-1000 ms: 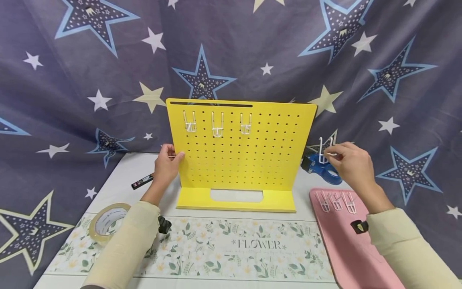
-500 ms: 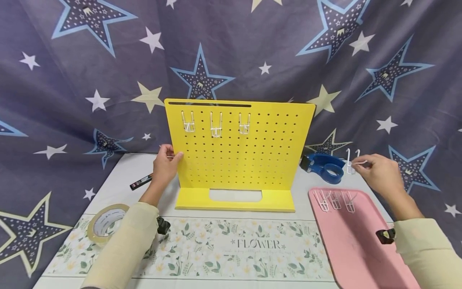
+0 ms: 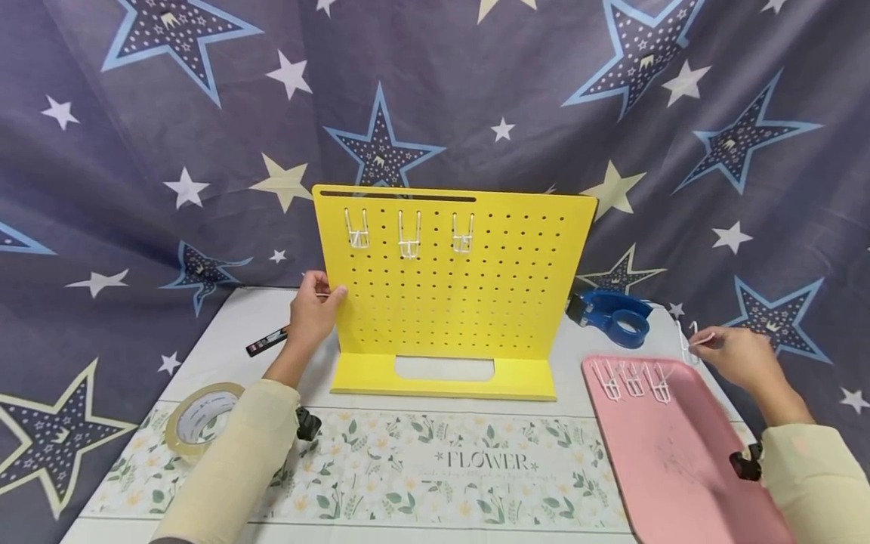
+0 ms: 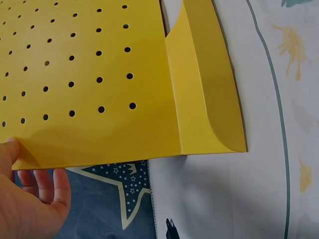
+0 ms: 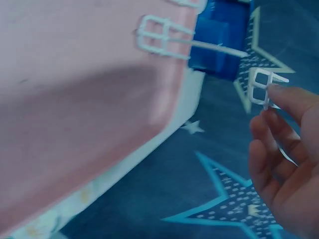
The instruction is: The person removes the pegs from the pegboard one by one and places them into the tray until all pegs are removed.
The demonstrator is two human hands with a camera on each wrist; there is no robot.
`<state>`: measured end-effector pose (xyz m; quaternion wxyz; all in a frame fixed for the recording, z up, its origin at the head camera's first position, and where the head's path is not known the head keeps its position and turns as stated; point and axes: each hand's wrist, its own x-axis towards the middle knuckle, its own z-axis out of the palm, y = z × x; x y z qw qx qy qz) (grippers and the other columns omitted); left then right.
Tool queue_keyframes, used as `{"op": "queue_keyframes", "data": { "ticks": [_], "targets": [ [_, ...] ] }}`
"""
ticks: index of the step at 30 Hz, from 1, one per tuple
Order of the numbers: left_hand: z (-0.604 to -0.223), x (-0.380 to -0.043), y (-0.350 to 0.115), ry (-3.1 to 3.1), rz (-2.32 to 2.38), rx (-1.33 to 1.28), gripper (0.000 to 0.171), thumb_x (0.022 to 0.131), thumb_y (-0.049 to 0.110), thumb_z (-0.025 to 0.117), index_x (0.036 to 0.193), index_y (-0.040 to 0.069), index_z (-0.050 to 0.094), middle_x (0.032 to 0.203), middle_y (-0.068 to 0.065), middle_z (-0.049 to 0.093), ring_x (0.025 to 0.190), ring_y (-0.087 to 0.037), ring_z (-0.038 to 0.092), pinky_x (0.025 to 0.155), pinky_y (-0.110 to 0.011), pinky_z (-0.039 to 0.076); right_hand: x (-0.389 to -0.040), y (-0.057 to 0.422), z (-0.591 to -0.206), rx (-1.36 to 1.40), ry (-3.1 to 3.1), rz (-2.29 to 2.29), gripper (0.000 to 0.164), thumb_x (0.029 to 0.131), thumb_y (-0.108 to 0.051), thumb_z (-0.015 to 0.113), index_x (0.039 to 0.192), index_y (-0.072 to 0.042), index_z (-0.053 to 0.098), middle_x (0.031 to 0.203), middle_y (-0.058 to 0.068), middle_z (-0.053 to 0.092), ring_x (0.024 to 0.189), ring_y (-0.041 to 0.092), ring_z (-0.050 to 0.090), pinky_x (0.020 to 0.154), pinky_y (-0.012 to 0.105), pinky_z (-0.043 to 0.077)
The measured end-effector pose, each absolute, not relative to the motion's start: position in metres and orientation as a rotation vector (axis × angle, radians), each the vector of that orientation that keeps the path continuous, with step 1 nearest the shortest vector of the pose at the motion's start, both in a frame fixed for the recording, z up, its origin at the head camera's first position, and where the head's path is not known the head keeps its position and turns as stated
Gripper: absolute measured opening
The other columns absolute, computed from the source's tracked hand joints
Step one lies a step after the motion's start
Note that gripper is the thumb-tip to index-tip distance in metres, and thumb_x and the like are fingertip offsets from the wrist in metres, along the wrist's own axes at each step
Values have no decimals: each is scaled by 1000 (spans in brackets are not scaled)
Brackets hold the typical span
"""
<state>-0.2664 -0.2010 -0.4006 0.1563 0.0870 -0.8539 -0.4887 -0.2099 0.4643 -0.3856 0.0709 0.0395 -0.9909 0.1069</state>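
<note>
A yellow pegboard (image 3: 442,302) stands upright on its base in the head view, with several white wire hooks along its upper part, one of them a hook (image 3: 409,238) in the middle. My left hand (image 3: 313,311) grips the board's left edge, thumb on the front and the other fingers behind; the left wrist view shows the thumb (image 4: 10,152) over the edge. Off to the right, my right hand (image 3: 744,366) pinches another white pegboard hook (image 5: 260,85) between thumb and fingertips, in the air beyond the tray's far right corner. Its prongs point away from the palm.
A pink tray (image 3: 666,453) at the right holds several white hooks (image 3: 633,380) near its far edge. Behind it sits a blue tape dispenser (image 3: 615,317). At left lie a roll of clear tape (image 3: 186,423) and a narrow black item (image 3: 266,342). A star-patterned curtain (image 3: 503,91) hangs behind.
My right hand has moved right and down with the hook, from beside the blue tape dispenser to past the tray's far corner. The left hand has stayed on the pegboard's edge.
</note>
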Motion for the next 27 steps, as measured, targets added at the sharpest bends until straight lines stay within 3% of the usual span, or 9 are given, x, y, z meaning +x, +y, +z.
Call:
{"op": "queue_keyframes", "data": {
  "ticks": [6, 10, 15, 22, 27],
  "targets": [
    [-397, -267, -201, -2439, -1400, 248, 29, 103, 25, 61, 121, 10, 46, 118, -13, 60, 109, -31, 62, 88, -39, 51, -210, 478, -408, 77, -3088, 401, 16, 92, -22, 70, 98, -9, 77, 88, 12, 77, 93, 42, 65, 83, 66, 42],
    [-396, -268, -200, -2442, -1394, 248, 29, 103, 26, 61, 121, 10, 46, 118, -13, 60, 108, -30, 61, 86, -38, 51, -209, 484, -418, 32, -3149, 444, 18, 91, -24, 71, 98, -8, 76, 91, 13, 76, 92, 41, 63, 84, 68, 41],
    [-396, -267, -200, -2446, -1383, 249, 29, 103, 26, 61, 122, 10, 46, 118, -13, 60, 108, -31, 61, 87, -38, 50, -211, 490, -430, 6, -3198, 459, 19, 90, -25, 72, 98, -8, 77, 93, 14, 75, 88, 36, 64, 80, 61, 48],
    [-397, -266, -201, -2439, -1395, 252, 29, 103, 25, 61, 122, 9, 46, 119, -14, 60, 109, -31, 61, 88, -39, 51, -214, 492, -437, 62, -3212, 417, 19, 87, -25, 75, 95, -7, 77, 92, 16, 76, 90, 42, 65, 83, 64, 47],
    [-397, -266, -202, -2435, -1402, 249, 29, 102, 26, 61, 121, 10, 46, 118, -13, 60, 109, -31, 61, 88, -39, 51, -213, 492, -439, 40, -3243, 436, 21, 88, -26, 74, 94, -7, 76, 90, 15, 75, 85, 36, 66, 81, 60, 50]
  ]
}}
